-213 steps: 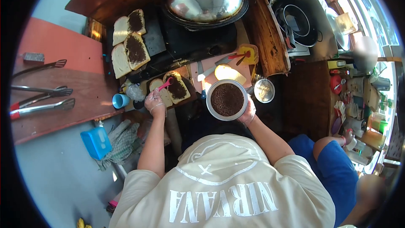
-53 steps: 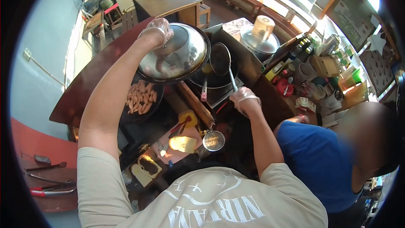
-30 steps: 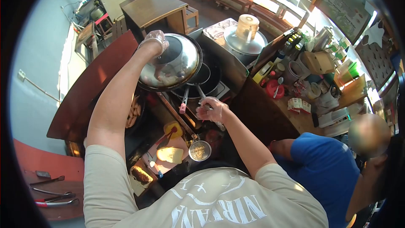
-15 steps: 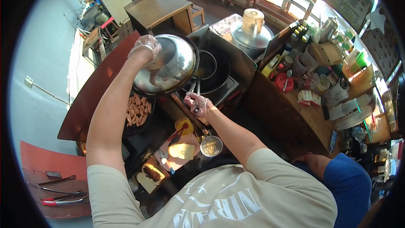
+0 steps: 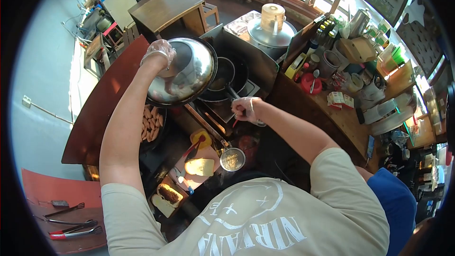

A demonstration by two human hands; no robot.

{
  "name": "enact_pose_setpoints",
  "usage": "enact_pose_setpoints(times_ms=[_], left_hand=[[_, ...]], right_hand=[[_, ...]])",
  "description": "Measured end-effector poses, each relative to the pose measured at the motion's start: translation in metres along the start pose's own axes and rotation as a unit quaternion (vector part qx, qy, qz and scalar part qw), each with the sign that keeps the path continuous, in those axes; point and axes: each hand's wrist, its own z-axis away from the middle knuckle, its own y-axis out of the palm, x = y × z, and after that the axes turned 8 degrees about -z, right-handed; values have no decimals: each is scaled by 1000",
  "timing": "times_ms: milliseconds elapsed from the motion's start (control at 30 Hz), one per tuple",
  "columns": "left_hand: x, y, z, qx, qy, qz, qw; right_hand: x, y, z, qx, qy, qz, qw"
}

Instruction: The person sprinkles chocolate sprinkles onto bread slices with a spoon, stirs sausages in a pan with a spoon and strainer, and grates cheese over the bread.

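Note:
My left hand [image 5: 160, 54], in a clear plastic glove, grips the top of a large shiny domed lid [image 5: 189, 78]. The lid is tilted above a pan of sausages [image 5: 151, 125] and covers part of it. To its right, my gloved right hand [image 5: 246, 109] is closed around the dark handle [image 5: 232, 92] of a pan [image 5: 239, 73] on the stove; the lid overlaps this pan's left side. Below the hands lie a strainer [image 5: 232, 160] with golden crumbs in it, a slice of bread [image 5: 199, 167], and a bread slice with dark filling [image 5: 169, 194].
A large lidded pot [image 5: 270, 33] stands behind the stove's metal guard. On the right, a wooden counter [image 5: 341, 125] carries bottles, a red bowl [image 5: 311, 84] and containers. Someone in a blue shirt [image 5: 391, 204] is close on my right. Tongs [image 5: 76, 231] rest at lower left.
My right hand has moved to the right, and the pan handle it holds now points further right. My left hand still holds the lid at nearly the same place.

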Motion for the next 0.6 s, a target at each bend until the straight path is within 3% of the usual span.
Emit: enact_pose_setpoints(times_ms=[33,100,167,200,233,300,400,500,533,600], left_hand=[[-3,2,-3,7,-6,-3,1000],[-7,8,-8,12,-14,-2,1000],[-9,14,-11,-3,-16,-7,1000],[-12,13,-11,-4,-19,-5,1000],[-15,12,-12,3,-4,-26,1000],[-22,9,-11,7,6,-45,999],[-32,7,-9,-28,31,-72,997],[-39,9,-16,-8,36,-100,994],[-42,8,-16,22,32,-98,994],[-48,8,-20,57,51,-119,990]], right_hand=[[9,-3,6,-2,11,30,999],[27,-24,24,102,-101,296,944],[42,-45,34,175,-280,546,770],[47,-44,42,79,-183,402,894],[53,-43,49,-22,-77,237,968],[64,-53,56,116,-176,412,886],[67,-33,80,-138,-130,486,853],[71,-27,81,-195,-126,453,861],[72,-21,84,-231,-141,516,813],[72,-32,80,-198,-184,545,793]])
